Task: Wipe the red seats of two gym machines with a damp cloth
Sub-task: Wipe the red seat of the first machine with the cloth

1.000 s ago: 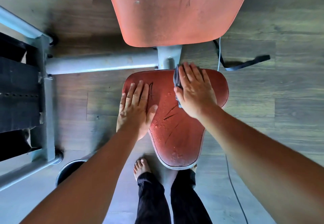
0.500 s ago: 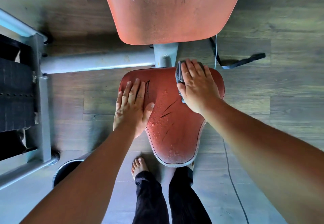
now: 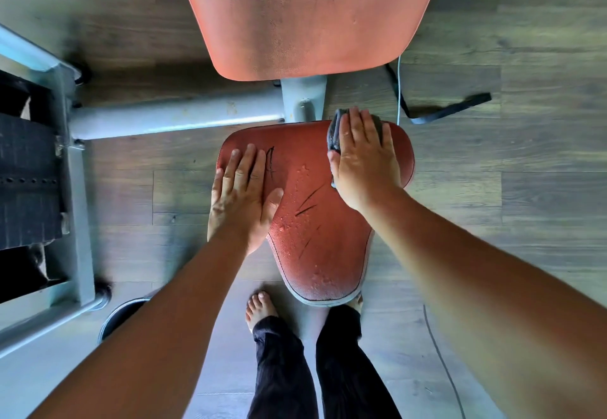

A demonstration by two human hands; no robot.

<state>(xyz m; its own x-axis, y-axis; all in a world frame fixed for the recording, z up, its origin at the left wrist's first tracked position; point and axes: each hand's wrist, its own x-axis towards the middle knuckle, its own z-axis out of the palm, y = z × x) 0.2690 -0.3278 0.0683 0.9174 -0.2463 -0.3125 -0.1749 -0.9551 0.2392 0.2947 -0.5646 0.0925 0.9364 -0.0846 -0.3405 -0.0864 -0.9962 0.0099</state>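
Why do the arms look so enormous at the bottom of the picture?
Head view: the wide-angle lens swells whatever is near it, so both forearms balloon toward the bottom corners; the cracked red padded seat mid-frame is sharp, droplets showing, while edges go soft.

— Where does the camera sit?
— On the person's head, wide-angle, facing almost straight down at the floor [image 3: 525,188].
— How near?
— Close above: the red seat [image 3: 322,221] fills the centre, the backrest pad [image 3: 305,14] the far edge, a bare foot [image 3: 259,307] the near edge, the machine frame [image 3: 78,205] the left.

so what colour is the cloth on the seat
Dark grey cloth, clearest in the head view.
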